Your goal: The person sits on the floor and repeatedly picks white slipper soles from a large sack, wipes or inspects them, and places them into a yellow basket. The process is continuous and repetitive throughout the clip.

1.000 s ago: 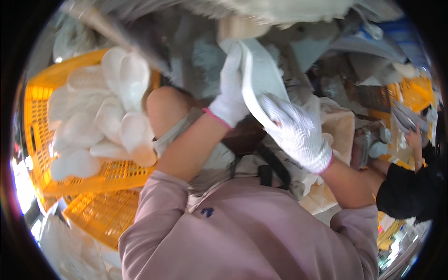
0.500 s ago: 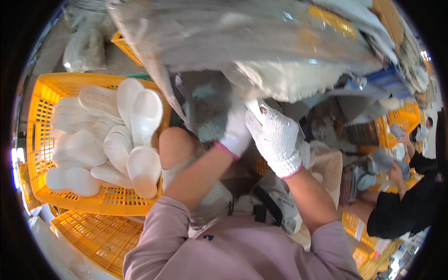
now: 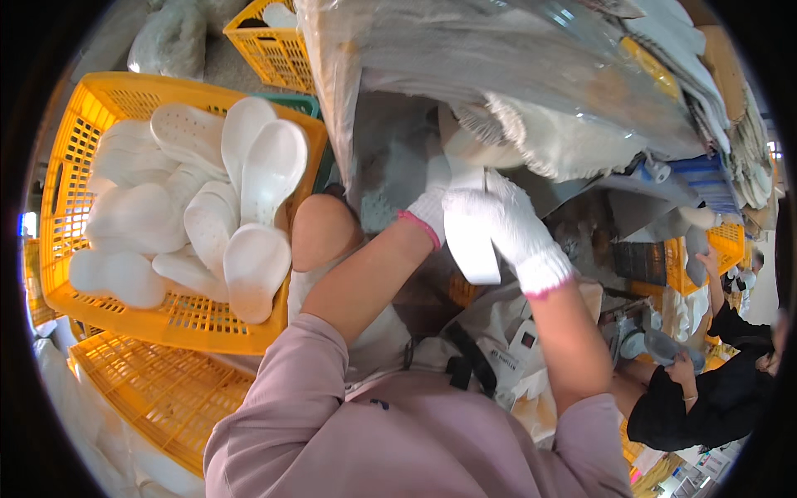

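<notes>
White insole (image 3: 471,249); right hand (image 3: 523,234) angled inward

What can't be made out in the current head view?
In the head view:
Left hand: fingers lost in blur and overlap near the right hand.
White piece: upper part, covered by the right hand.
Yellow crate: floor, mostly under heaped white soles.

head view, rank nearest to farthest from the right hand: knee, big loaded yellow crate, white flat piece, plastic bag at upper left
1. White flat piece: against the right hand
2. Knee: left
3. Yellow crate: farther left
4. Plastic bag: far upper left
</notes>
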`<action>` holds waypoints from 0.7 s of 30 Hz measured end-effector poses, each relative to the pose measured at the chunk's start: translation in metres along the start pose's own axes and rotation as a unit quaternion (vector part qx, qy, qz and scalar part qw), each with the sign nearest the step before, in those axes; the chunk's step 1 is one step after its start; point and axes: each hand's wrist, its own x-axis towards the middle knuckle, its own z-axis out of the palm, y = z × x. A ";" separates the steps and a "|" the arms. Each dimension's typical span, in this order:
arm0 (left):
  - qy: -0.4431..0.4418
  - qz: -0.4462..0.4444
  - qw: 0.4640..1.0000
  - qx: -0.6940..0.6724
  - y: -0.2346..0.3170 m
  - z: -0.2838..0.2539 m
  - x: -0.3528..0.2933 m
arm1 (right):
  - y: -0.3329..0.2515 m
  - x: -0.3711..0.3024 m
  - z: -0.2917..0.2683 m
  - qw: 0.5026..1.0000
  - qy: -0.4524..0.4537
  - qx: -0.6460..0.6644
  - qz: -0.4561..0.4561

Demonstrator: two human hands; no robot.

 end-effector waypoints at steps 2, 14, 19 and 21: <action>-0.005 -0.006 1.000 -0.016 -0.009 -0.002 -0.006 | 0.002 -0.027 0.009 0.974 0.077 -0.200 -0.071; 0.008 -0.037 0.998 -0.049 0.012 -0.003 0.001 | 0.033 -0.033 0.011 0.920 0.212 -0.296 -0.148; 0.004 0.003 1.000 0.017 0.020 -0.018 0.004 | 0.018 -0.012 0.008 0.872 0.210 -0.379 -0.226; 0.029 0.014 0.998 0.054 0.019 -0.027 0.003 | 0.023 -0.016 0.009 0.884 0.248 -0.313 -0.243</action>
